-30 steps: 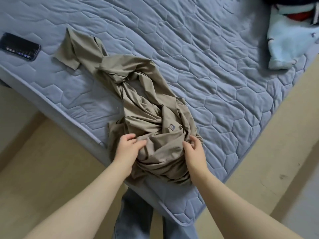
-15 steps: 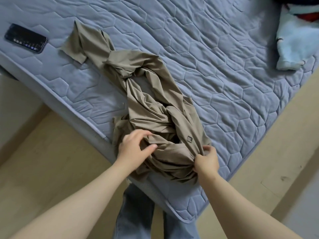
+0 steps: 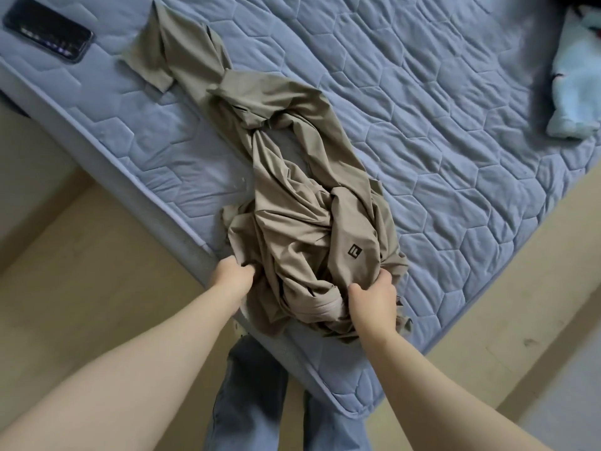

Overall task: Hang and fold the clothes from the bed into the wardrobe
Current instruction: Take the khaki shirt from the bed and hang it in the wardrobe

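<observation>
Quilted blue-grey bedding covers the mattress [image 3: 439,131], whose near corner juts toward the lower centre of the frame above a pale floor [image 3: 81,281]. A khaki garment [image 3: 292,229] is lain twisted across it, and its bunched end is gathered at that corner between both hands. The left hand [image 3: 232,276] is curled into the fabric at the bundle's left edge, and the right hand [image 3: 374,297] is closed on a fold at its right, just below a small square logo. The cloth is probably gripped on both sides so it can be lifted and shaken out for folding or hanging. Its long axis runs diagonally, the loose flat end pointing to the upper left of the frame, near a dark phone [image 3: 48,34]. A pale blue item [image 3: 572,92] is seen at the right edge.
</observation>
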The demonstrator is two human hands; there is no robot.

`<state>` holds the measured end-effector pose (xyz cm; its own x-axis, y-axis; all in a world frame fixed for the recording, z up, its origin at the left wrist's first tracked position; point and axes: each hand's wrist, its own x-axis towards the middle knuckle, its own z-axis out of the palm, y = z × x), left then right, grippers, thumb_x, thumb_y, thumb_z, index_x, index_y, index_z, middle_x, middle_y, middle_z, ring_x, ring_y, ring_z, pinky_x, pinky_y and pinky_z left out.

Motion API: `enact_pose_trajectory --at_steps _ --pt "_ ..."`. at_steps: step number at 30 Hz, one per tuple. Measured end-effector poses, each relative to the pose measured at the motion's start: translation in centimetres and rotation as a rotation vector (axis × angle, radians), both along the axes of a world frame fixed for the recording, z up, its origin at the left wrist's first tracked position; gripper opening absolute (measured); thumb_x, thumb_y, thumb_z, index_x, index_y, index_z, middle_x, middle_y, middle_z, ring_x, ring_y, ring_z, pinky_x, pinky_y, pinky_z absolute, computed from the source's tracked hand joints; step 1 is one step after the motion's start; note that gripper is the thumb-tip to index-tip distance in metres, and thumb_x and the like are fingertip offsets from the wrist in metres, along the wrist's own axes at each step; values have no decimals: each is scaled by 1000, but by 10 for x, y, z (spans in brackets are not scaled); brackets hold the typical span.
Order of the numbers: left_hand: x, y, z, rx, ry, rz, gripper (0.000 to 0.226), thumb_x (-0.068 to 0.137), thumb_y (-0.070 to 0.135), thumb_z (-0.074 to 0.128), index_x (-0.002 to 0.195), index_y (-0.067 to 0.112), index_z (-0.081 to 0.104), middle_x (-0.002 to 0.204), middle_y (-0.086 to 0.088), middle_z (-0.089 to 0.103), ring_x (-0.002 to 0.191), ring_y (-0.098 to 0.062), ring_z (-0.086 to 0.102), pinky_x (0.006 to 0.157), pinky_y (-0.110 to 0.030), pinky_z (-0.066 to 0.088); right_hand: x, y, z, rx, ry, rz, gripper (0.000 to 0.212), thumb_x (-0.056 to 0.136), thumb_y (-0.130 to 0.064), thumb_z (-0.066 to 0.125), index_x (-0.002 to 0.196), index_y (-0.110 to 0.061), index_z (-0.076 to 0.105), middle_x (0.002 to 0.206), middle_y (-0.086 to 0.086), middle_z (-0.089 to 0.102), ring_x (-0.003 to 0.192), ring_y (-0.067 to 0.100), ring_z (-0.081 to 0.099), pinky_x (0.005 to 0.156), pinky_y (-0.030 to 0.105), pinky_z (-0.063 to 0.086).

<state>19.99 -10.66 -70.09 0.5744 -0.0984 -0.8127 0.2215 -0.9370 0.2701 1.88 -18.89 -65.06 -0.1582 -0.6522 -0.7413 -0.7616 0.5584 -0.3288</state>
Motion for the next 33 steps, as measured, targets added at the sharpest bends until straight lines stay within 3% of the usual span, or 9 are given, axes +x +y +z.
enact_pose_trajectory --at_steps 4,8,13,16,19,22,26,28,33 --pt "11 6 31 -275 128 183 15 93 18 54 108 18 55 117 -7 60 107 -26 57 95 -44 46 13 3 21 -33 101 233 57 85 -17 51 139 -12 34 140 13 39 125 34 39 102 43 35" --pt "26 -3 74 -476 106 214 20 93 5 51 89 25 54 93 0 64 80 -11 61 67 -25 49 42 1 56 -169 49 466 65 84 -20 52 144 -23 28 149 1 30 133 25 30 108 38 26" --pt "44 -18 156 -727 246 -21 26 88 -9 52 85 17 57 76 4 64 61 2 61 58 -11 48 92 -9 110 -246 -208 762 74 81 -15 54 145 -35 23 152 -7 22 137 22 26 108 34 25" --pt "56 -23 207 -829 255 -164 24 84 -11 56 83 13 60 70 5 65 61 4 60 60 -9 46 111 -17 139 -244 -200 859 57 80 -13 53 133 -34 45 146 -6 34 132 26 33 103 36 31" --pt "68 -24 253 -873 192 -152 24 81 -12 59 77 12 61 60 9 67 56 4 59 56 -8 46 118 -24 177 -247 -252 740 31 84 -13 49 111 -26 56 122 1 58 116 28 49 94 37 40" --pt "76 -28 292 -911 158 -15 13 82 0 63 72 8 65 62 -2 66 55 -9 60 53 -15 49 119 -29 214 -292 -330 572 15 82 -11 49 91 -23 49 99 4 62 101 27 55 81 33 41" --pt "84 -43 332 -793 156 80 35 88 42 57 72 12 67 80 -8 68 79 -21 63 76 -29 52 119 -38 264 -483 -382 503 18 80 -10 50 72 -23 42 74 -4 54 78 23 51 65 32 34" --pt "83 -52 349 -715 114 98 32 90 42 54 75 15 63 84 -6 64 86 -21 59 80 -32 48 120 -45 289 -534 -456 432 25 82 -7 51 68 -23 38 66 -8 46 67 16 44 58 30 28" --pt "68 -60 399 -783 380 119 48 86 44 59 125 20 46 83 -6 60 65 -21 57 51 -31 52 112 -59 359 -557 -810 291 12 89 -7 50 77 -6 48 67 5 47 65 16 45 62 32 36"
